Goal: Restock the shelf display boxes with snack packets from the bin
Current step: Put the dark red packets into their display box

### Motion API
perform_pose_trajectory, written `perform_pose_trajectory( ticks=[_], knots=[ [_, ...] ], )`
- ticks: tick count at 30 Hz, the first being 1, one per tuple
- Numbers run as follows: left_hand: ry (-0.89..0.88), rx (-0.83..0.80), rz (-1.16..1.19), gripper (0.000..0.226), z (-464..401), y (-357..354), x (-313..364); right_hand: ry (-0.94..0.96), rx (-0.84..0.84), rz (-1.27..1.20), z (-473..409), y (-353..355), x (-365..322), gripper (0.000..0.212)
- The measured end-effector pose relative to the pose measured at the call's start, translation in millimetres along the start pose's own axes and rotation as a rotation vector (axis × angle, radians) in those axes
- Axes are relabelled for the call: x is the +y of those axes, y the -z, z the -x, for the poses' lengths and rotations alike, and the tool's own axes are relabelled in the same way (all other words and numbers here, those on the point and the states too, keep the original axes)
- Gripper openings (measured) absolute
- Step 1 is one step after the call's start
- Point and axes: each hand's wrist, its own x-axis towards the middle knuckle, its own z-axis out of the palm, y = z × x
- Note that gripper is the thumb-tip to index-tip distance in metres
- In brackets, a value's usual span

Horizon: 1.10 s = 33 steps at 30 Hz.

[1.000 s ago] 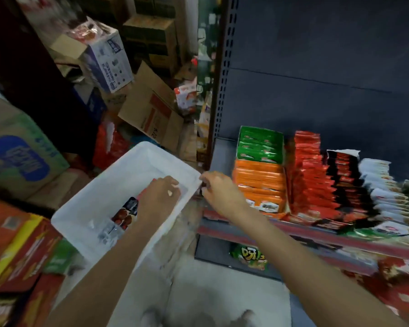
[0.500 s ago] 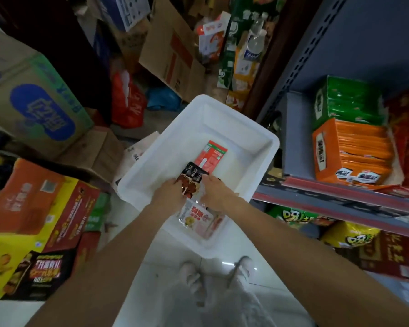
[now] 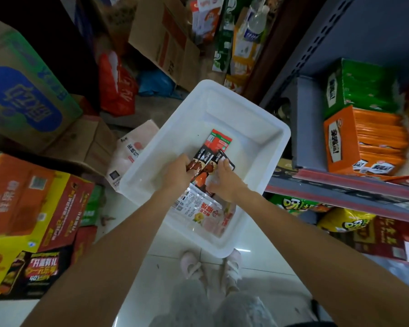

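The white plastic bin [image 3: 253, 109] stands on the floor below me. Both my hands are inside it. My left hand [image 3: 176, 172] grips dark snack packets [image 3: 204, 160] from the left. My right hand [image 3: 223, 182] pinches the same small bundle from the right, its thumb on a black packet. A red and green packet [image 3: 219, 141] lies flat just beyond them. Pale packets with red print [image 3: 204, 212] lie under my wrists at the near end. On the shelf [image 3: 340, 187] to the right stand an orange display box [image 3: 361, 142] and a green one [image 3: 359, 87].
Cardboard cartons [image 3: 26, 90] and red and yellow drink cases [image 3: 33, 213] crowd the floor at left. A red bag [image 3: 117, 87] and more boxes lie behind the bin. Yellow and green snack bags [image 3: 342, 221] sit on the lower shelf. My feet [image 3: 210, 267] stand on white tiles.
My right hand left the shelf edge and dropped into the bin beside the left. Both hands closed on the dark packets and gathered them into a bundle. The view tilted down.
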Motion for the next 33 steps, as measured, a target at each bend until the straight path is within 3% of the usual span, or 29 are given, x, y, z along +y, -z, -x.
perform_pose_trajectory(
  ticks=[4, 7, 10, 14, 18, 22, 25, 29, 31, 33],
  knots=[
    [0.005, 0.06, 0.177, 0.018, -5, 4, 12, 0.092, 0.031, -0.079, 0, 2, -7, 0.112],
    [0.182, 0.07, 0.608, 0.028, -11, 9, 25, 0.151, 0.028, -0.06, 2, 5, -11, 0.124],
    [0.291, 0.049, 0.828, 0.016, -15, 13, 33, 0.149, 0.052, -0.075, 7, 12, -11, 0.124],
    [0.331, -0.004, 0.876, 0.01, -18, 14, 39, 0.195, 0.11, -0.059, 14, 24, -11, 0.096],
    [0.367, 0.015, 0.922, 0.016, -11, 17, 49, 0.246, 0.244, -0.115, 25, 41, -9, 0.042],
    [0.333, -0.096, 1.077, 0.039, 4, 31, 82, 0.273, 0.357, -0.097, 34, 60, 0, 0.034],
    [0.172, -0.163, 0.867, 0.039, 15, 36, 108, 0.259, 0.411, -0.242, 46, 85, 10, 0.028],
    [-0.258, 0.007, 0.125, 0.031, 21, 30, 128, 0.273, 0.374, -0.365, 66, 118, 25, 0.03],
    [-0.291, 0.123, 0.001, 0.029, 25, 26, 143, 0.308, 0.344, -0.428, 76, 132, 33, 0.03],
    [-0.24, 0.274, -0.156, 0.046, 27, 23, 160, 0.335, 0.3, -0.471, 86, 146, 44, 0.023]
  ],
)
